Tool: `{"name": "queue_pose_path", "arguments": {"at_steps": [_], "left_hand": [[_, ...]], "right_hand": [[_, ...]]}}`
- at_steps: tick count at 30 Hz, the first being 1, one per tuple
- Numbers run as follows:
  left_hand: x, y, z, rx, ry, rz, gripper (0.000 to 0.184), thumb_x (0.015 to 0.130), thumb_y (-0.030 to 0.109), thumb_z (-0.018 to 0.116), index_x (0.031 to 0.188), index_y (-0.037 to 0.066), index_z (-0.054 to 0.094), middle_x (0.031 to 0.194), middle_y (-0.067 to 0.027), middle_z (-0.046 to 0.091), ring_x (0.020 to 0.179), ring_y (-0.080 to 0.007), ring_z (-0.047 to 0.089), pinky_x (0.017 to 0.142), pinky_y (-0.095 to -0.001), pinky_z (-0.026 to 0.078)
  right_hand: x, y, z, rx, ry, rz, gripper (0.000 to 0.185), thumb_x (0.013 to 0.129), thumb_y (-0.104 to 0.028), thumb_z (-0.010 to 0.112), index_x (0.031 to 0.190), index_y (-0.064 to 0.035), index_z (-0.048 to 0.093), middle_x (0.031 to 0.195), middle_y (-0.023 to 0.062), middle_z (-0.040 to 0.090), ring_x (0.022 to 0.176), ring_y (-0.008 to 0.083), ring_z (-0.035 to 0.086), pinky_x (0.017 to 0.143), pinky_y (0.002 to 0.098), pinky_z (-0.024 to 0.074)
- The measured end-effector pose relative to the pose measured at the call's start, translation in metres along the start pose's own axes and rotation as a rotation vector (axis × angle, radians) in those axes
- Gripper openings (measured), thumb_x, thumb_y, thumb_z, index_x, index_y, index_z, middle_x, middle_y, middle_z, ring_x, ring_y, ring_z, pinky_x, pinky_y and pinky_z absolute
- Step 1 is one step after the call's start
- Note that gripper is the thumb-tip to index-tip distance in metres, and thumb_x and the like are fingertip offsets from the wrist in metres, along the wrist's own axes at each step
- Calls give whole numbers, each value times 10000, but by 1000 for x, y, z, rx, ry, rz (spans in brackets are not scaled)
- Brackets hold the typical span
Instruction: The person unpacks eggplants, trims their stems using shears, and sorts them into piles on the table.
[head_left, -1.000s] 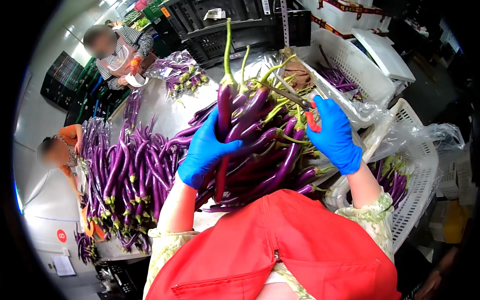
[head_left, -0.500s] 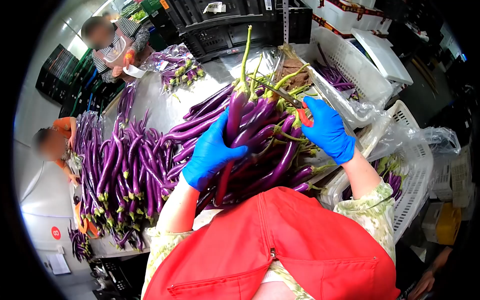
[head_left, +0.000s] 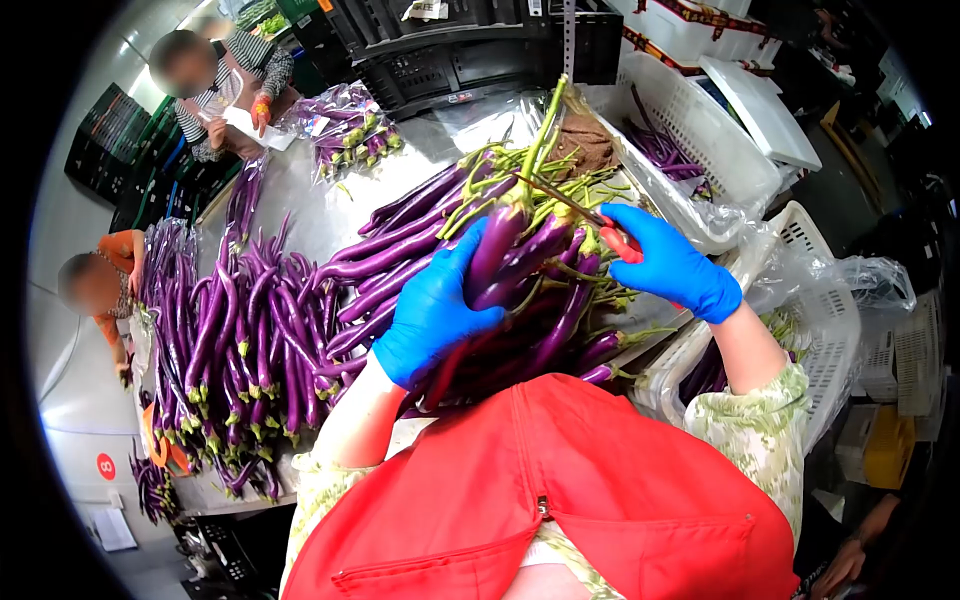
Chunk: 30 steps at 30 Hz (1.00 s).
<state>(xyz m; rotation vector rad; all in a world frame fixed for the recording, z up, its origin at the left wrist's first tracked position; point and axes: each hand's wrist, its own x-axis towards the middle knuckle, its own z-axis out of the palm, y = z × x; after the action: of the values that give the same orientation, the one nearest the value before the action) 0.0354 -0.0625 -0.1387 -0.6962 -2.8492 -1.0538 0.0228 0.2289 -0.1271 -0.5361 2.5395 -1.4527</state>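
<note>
Long purple eggplants (head_left: 497,243) are in the grip of my left hand (head_left: 437,312), which wears a blue glove. Their stem ends point up and away from me, and one long green stem (head_left: 545,140) sticks up above the rest. My right hand (head_left: 675,265), also gloved in blue, is closed on red-handled scissors (head_left: 622,243). The scissor blades reach left to the base of that long stem; whether they touch it I cannot tell. More eggplants (head_left: 560,335) lie beneath both hands, and cut green stems (head_left: 490,190) are scattered just beyond them.
A large pile of eggplants (head_left: 250,330) covers the left of the metal table (head_left: 345,215). White crates (head_left: 690,130) lined with plastic stand at right, black crates (head_left: 455,70) at the back. Bagged eggplants (head_left: 350,130) lie near a person (head_left: 235,90); another person (head_left: 115,270) is at left.
The bunch in my left hand has shifted slightly right and down. Fewer long stems stand up from it. My right hand with the scissors has moved a little right and lower.
</note>
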Motion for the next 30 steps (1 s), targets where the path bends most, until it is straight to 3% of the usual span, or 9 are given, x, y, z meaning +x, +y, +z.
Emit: {"name": "queue_pose_path", "arguments": {"at_steps": [3, 9, 12, 13, 16, 17, 20, 23, 30], "left_hand": [[-2, 4, 2, 28, -62, -22, 904, 640, 299, 744, 1416, 169, 299, 973, -198, 568, 862, -363, 605, 756, -423, 495], [-9, 4, 3, 82, -85, -28, 922, 638, 312, 750, 1423, 178, 286, 965, -196, 564, 851, -367, 602, 744, -428, 494], [-11, 7, 4, 78, -77, -6, 918, 638, 309, 749, 1421, 170, 291, 974, -194, 564, 869, -363, 598, 755, -428, 490], [-12, 8, 5, 69, -67, -11, 915, 638, 302, 749, 1421, 161, 296, 989, -197, 565, 887, -358, 597, 764, -418, 489], [-11, 8, -2, -39, -103, -132, 918, 618, 178, 743, 1416, 74, 302, 1281, -188, 498, 1159, -307, 519, 975, -356, 407], [-11, 8, -3, -63, -90, -160, 922, 602, 144, 746, 1409, 56, 309, 1291, -188, 495, 1161, -297, 519, 984, -357, 400], [-15, -2, 1, -35, 66, 18, 958, 610, 291, 768, 1423, 107, 293, 1103, -207, 559, 964, -351, 591, 830, -392, 479], [-23, 0, -3, -118, -18, -50, 954, 601, 277, 773, 1412, 84, 309, 1183, -209, 541, 1037, -350, 575, 877, -380, 468], [-31, 7, -5, -90, -105, -31, 936, 589, 267, 779, 1388, 52, 342, 1229, -198, 530, 1075, -335, 567, 901, -362, 464]], "right_hand": [[7, -3, 2, -138, 52, -147, 524, 732, -68, 603, 1237, -21, 471, 868, 61, 511, 775, 124, 483, 728, 263, 437], [2, -17, -5, -152, -36, -68, 298, 729, -42, 571, 1019, -24, 504, 703, 18, 416, 618, 95, 401, 578, 259, 381], [-7, -8, -10, -221, -14, -105, 242, 722, -19, 552, 959, -12, 499, 687, 14, 383, 619, 85, 383, 566, 256, 367], [-12, -12, -17, -74, -66, 33, 297, 714, -11, 554, 1009, 0, 527, 702, 18, 425, 640, 84, 412, 593, 245, 384], [-23, -11, -26, -207, -5, 67, 405, 713, -27, 559, 1116, 4, 529, 744, 30, 477, 684, 85, 445, 638, 243, 409], [-25, -14, -32, -211, -71, 168, 500, 714, -45, 567, 1208, 2, 499, 820, 43, 516, 742, 92, 471, 703, 245, 429], [-28, -11, -44, -85, -140, 173, 508, 709, -50, 569, 1208, 11, 492, 865, 39, 516, 776, 95, 471, 733, 248, 429], [-22, -5, -63, -180, -166, 162, 556, 677, -151, 589, 1209, -15, 499, 974, 162, 586, 877, 236, 573, 815, 324, 452], [2, -39, -63, -367, -408, 64, 480, 672, -165, 578, 1124, -14, 523, 911, 153, 580, 812, 261, 570, 759, 351, 459]]}}
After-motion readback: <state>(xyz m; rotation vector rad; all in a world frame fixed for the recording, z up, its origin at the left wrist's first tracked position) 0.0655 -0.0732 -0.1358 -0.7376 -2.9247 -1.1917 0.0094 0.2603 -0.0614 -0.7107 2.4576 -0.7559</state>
